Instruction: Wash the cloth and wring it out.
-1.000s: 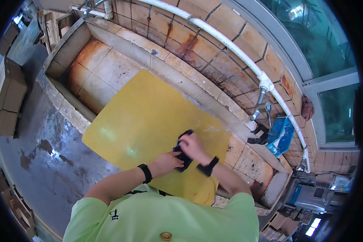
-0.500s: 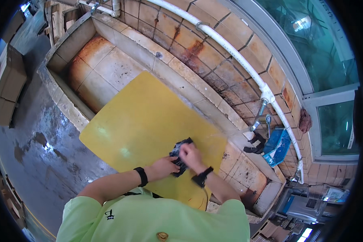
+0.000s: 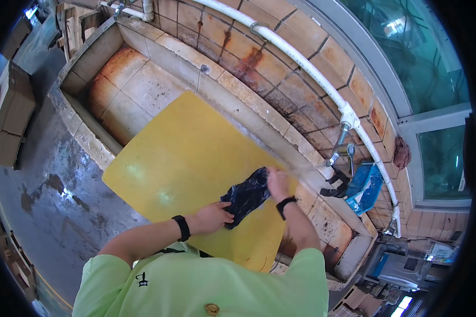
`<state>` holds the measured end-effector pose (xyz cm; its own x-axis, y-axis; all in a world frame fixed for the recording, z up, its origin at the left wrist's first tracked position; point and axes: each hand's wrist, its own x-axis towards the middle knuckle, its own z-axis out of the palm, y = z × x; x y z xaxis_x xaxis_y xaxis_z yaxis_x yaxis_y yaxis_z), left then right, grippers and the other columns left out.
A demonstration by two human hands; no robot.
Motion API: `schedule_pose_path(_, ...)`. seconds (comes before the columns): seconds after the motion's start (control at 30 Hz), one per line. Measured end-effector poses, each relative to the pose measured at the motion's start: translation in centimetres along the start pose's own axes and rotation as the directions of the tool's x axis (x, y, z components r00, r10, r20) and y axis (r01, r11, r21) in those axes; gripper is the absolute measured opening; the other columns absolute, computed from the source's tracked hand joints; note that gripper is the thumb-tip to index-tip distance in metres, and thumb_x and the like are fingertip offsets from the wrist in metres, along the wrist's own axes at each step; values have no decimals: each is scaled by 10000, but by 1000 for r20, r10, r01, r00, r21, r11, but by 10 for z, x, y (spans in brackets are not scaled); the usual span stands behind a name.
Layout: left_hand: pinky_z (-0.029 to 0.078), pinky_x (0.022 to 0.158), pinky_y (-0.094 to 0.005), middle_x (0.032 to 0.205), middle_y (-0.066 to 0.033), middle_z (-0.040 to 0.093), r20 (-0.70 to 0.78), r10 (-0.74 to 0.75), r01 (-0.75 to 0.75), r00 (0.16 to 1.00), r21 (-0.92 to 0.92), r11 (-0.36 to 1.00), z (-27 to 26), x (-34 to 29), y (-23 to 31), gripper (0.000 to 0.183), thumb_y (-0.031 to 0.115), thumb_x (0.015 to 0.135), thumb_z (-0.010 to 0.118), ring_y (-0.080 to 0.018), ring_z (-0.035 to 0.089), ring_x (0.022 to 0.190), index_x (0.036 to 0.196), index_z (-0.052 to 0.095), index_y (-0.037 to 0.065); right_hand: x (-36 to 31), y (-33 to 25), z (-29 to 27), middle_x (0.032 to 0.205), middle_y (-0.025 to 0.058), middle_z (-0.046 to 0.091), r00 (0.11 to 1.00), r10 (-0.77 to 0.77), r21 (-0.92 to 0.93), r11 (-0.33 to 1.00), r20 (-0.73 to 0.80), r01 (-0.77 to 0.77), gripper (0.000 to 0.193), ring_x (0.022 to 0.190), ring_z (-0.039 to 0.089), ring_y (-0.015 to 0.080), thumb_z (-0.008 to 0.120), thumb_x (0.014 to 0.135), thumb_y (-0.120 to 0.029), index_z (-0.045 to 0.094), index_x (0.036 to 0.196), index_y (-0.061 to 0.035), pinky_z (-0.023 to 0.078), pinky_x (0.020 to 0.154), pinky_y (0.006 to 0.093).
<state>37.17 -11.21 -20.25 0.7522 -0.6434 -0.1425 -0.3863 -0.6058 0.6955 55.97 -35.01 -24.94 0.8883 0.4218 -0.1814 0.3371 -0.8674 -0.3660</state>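
Observation:
A dark, wet-looking cloth [image 3: 246, 197] is stretched out on a yellow board [image 3: 169, 142], with folds and shiny wet patches on it. At its lower left end, my left hand [image 3: 211, 217] holds the edge, fingers bent onto the fabric. My right hand [image 3: 278, 185] grips the upper right end of the cloth, its fingers closed and slightly blurred. Both wrists wear black bands.
Under the board runs a long tiled trough [image 3: 143, 90] with rust stains. To the right, a tap [image 3: 339, 150] hangs from a white pipe [image 3: 301, 61] along the tiled wall. Beside it are a blue container [image 3: 366, 185] and a black item [image 3: 336, 186].
The cloth has gone from a bunched heap to a longer, spread shape. My right hand has moved up and to the right with its end; my left hand stays nearly in place.

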Motion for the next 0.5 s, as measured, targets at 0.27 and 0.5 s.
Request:
schedule_pose_path(0.27, 324, 1119, -342, 1269, 31, 618, 138, -127, 140, 982, -90, 986, -12, 7, 3, 292, 233, 868, 591, -272, 412, 1333, 1138, 684, 175, -79, -102, -5, 851, 122, 620, 919, -392, 353, 855, -40, 380, 209, 827, 631, 305, 647, 741, -36, 609, 935, -104, 498, 718, 394)
schedule_pose_path(0.5, 312, 1122, -385, 1245, 46, 634, 60, -103, 106, 993, -53, 993, -8, 6, 5, 269, 273, 897, 567, -263, 405, 1340, 1111, 704, 183, 21, 62, 3, 1051, 83, 640, 978, 186, 646, 737, 89, -199, 401, 913, 625, 209, 649, 814, 16, 568, 1197, -67, 502, 786, 341)
